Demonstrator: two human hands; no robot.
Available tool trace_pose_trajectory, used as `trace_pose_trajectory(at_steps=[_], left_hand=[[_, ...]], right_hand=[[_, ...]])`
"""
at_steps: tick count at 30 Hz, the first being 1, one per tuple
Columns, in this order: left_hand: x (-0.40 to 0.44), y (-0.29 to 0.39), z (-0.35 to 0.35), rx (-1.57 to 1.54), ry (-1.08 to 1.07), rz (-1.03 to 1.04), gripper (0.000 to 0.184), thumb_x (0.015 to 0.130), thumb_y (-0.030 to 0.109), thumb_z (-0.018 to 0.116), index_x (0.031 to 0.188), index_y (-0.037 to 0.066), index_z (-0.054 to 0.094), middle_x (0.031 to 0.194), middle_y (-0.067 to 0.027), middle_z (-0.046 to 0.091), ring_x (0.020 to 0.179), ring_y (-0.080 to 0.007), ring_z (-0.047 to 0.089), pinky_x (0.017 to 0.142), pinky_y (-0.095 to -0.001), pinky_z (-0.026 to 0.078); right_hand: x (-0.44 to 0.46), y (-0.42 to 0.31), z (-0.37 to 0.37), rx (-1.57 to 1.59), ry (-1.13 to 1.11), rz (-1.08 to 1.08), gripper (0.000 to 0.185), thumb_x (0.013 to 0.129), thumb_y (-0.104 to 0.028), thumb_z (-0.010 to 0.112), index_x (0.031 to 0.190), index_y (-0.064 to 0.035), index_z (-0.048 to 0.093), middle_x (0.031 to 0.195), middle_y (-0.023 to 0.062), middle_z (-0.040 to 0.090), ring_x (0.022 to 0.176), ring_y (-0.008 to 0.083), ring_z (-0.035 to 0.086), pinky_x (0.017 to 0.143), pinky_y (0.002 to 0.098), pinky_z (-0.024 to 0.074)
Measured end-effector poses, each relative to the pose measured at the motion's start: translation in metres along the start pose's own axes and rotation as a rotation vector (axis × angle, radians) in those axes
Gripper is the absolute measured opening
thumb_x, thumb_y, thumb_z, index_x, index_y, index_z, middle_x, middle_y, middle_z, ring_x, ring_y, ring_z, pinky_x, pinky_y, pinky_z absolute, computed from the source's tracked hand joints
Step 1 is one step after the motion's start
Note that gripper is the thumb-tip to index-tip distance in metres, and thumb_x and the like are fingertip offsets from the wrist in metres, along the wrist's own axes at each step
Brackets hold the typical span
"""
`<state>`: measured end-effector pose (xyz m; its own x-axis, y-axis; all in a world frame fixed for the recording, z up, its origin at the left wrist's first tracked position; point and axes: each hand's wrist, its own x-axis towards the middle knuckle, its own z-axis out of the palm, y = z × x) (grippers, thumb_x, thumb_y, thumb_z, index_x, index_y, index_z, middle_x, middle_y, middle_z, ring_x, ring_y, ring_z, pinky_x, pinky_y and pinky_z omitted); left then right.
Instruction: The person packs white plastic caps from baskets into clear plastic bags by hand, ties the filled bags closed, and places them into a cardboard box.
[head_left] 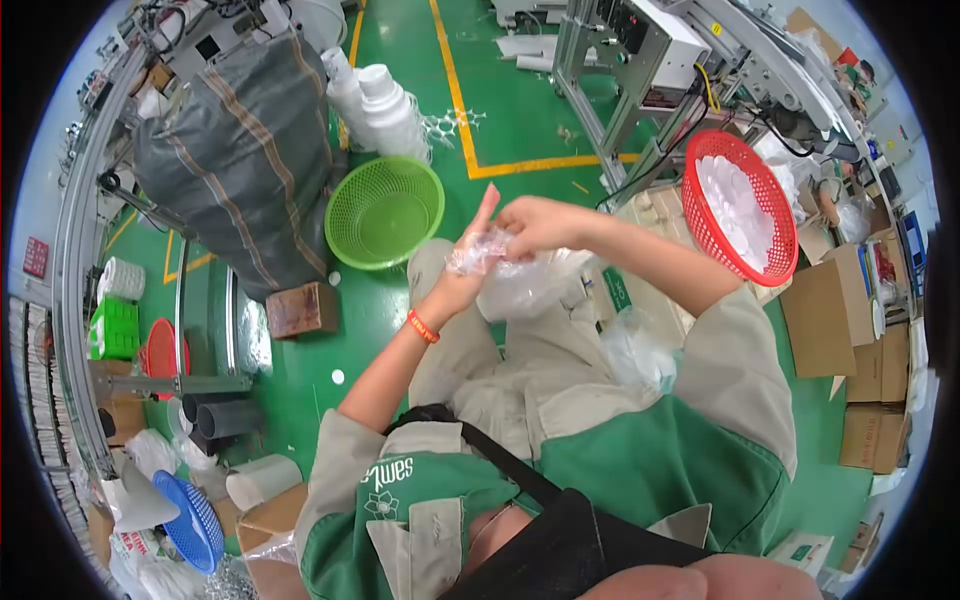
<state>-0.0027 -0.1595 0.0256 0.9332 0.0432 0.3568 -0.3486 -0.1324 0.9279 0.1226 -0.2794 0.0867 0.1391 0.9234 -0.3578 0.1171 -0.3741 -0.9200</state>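
Note:
My left hand (465, 277), below an orange wristband (422, 327), holds a bunch of clear plastic pieces (484, 248) in front of my lap; their exact kind is too small to tell. Bent over it from the right, my right hand (543, 224) has its fingers closed at those same pieces, and whatever lies between its fingertips is hidden. A clear plastic bag (525, 288) rests on my lap right under both hands. Another crumpled clear bag (640, 350) lies beside my right thigh.
A green basket (372, 255) stands ahead to the left, near a big dark sack (235, 165) and a brick-like block (302, 310). White stacked cups (382, 110) are behind it. To the right are a red basket (707, 222) of white pieces, cardboard boxes (822, 310) and a machine frame (610, 120).

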Motion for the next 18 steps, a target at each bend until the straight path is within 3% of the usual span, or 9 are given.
trace_pose_trajectory(at_steps=[2, 6, 9, 10, 13, 14, 16, 18], left_hand=[[-0.002, -0.007, 0.003, -0.130, 0.014, 0.022, 0.078, 0.084, 0.022, 0.054, 0.145, 0.012, 0.006, 0.146, -0.0168, 0.023, 0.134, -0.0257, 0.025, 0.107, -0.0348, 0.024], [-0.003, -0.011, 0.000, 0.367, -0.054, 0.136, 0.093, 0.077, 0.029, 0.062, 0.143, 0.002, 0.003, 0.141, -0.0216, 0.029, 0.127, -0.0352, 0.034, 0.104, -0.0388, 0.029], [-0.008, -0.011, 0.008, 0.359, 0.074, 0.006, 0.095, 0.076, 0.019, 0.065, 0.143, 0.001, 0.000, 0.134, -0.0210, 0.039, 0.121, -0.0338, 0.041, 0.101, -0.0382, 0.032], [-0.010, -0.011, 0.009, 0.266, 0.109, -0.076, 0.099, 0.073, 0.008, 0.066, 0.143, 0.005, -0.004, 0.123, -0.0182, 0.048, 0.110, -0.0286, 0.051, 0.095, -0.0346, 0.038], [-0.027, -0.032, 0.005, -0.263, 0.111, -0.250, 0.101, 0.076, -0.003, 0.061, 0.144, 0.017, -0.010, 0.112, -0.0129, 0.055, 0.096, -0.0179, 0.057, 0.084, -0.0287, 0.046], [-0.030, -0.033, 0.009, -0.338, 0.128, -0.216, 0.100, 0.076, -0.004, 0.060, 0.144, 0.018, -0.009, 0.109, -0.0117, 0.056, 0.096, -0.0172, 0.057, 0.084, -0.0289, 0.046], [-0.033, -0.037, 0.022, -0.402, 0.193, -0.158, 0.100, 0.075, -0.006, 0.059, 0.145, 0.021, -0.007, 0.106, -0.0095, 0.057, 0.094, -0.0158, 0.057, 0.083, -0.0283, 0.046], [-0.035, -0.032, 0.025, -0.332, 0.082, -0.249, 0.101, 0.073, -0.005, 0.061, 0.145, 0.020, -0.005, 0.106, -0.0090, 0.058, 0.096, -0.0146, 0.056, 0.084, -0.0279, 0.046]], right_hand=[[-0.003, 0.003, -0.008, -0.006, 0.015, 0.046, 0.019, 0.066, 0.003, 0.062, 0.084, 0.0031, 0.055, 0.067, 0.0043, 0.058, 0.057, 0.0094, 0.054, 0.050, 0.0223, 0.0399], [-0.003, 0.020, -0.009, 0.137, 0.141, 0.031, 0.023, 0.072, -0.001, 0.066, 0.092, 0.0045, 0.055, 0.075, 0.0052, 0.062, 0.061, 0.0093, 0.055, 0.054, 0.0219, 0.0426], [-0.001, 0.017, 0.004, 0.148, 0.180, 0.006, 0.031, 0.076, -0.004, 0.065, 0.103, 0.0065, 0.053, 0.085, 0.0064, 0.063, 0.068, 0.0088, 0.057, 0.058, 0.0220, 0.0444], [0.000, 0.019, 0.010, 0.118, 0.175, -0.012, 0.033, 0.077, -0.005, 0.064, 0.106, 0.0069, 0.052, 0.087, 0.0068, 0.063, 0.070, 0.0087, 0.057, 0.059, 0.0223, 0.0450], [-0.008, 0.022, 0.022, -0.017, -0.040, -0.016, 0.040, 0.076, -0.001, 0.058, 0.114, 0.0064, 0.047, 0.099, 0.0087, 0.060, 0.080, 0.0105, 0.059, 0.069, 0.0240, 0.0478], [-0.014, 0.021, 0.027, -0.030, 0.004, -0.163, 0.043, 0.075, 0.002, 0.056, 0.116, 0.0036, 0.045, 0.100, 0.0089, 0.060, 0.083, 0.0114, 0.059, 0.072, 0.0253, 0.0483], [-0.026, 0.014, 0.031, -0.003, 0.078, -0.113, 0.042, 0.074, 0.002, 0.056, 0.115, 0.0013, 0.046, 0.098, 0.0076, 0.060, 0.083, 0.0112, 0.059, 0.072, 0.0261, 0.0483], [-0.028, 0.024, 0.034, -0.034, 0.142, -0.098, 0.042, 0.073, 0.000, 0.058, 0.114, -0.0021, 0.047, 0.094, 0.0079, 0.059, 0.081, 0.0116, 0.059, 0.070, 0.0259, 0.0479]])
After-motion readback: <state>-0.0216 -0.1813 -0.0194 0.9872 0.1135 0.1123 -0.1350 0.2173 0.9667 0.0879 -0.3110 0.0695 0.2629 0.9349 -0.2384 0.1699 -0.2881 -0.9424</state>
